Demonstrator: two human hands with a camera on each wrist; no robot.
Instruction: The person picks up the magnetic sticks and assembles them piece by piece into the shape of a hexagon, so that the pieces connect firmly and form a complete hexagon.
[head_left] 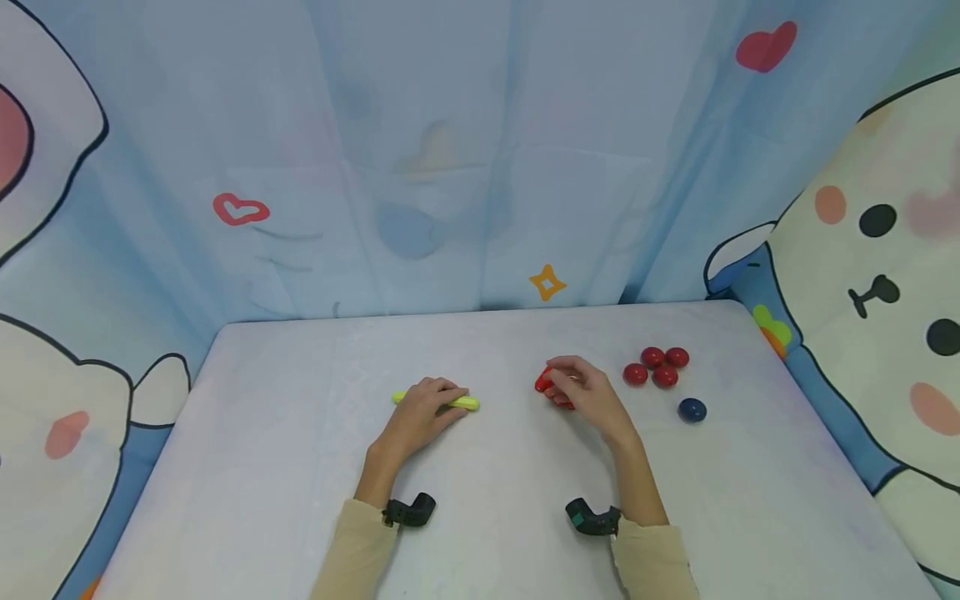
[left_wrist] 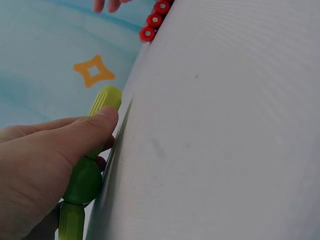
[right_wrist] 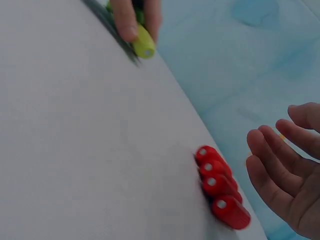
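Observation:
My left hand (head_left: 427,408) grips a yellow-green ribbed stick (left_wrist: 107,97) between thumb and fingers. In the left wrist view a dark green ball (left_wrist: 82,182) joins it to a second yellow-green stick (left_wrist: 71,222), all in one line. My right hand (head_left: 588,392) hovers over several short red sticks (right_wrist: 225,192) with pale round tips, lying side by side on the table. Seen from the right wrist, its fingers (right_wrist: 275,180) are loosely bent and apart from the sticks, with nothing held. In the head view this hand partly covers the red sticks.
Several red balls (head_left: 652,358) form a cluster to the right of my right hand on the white table (head_left: 300,467). Nearer to me lies one dark blue ball (head_left: 692,410). A blue printed curtain (head_left: 450,100) hangs behind the table's far edge.

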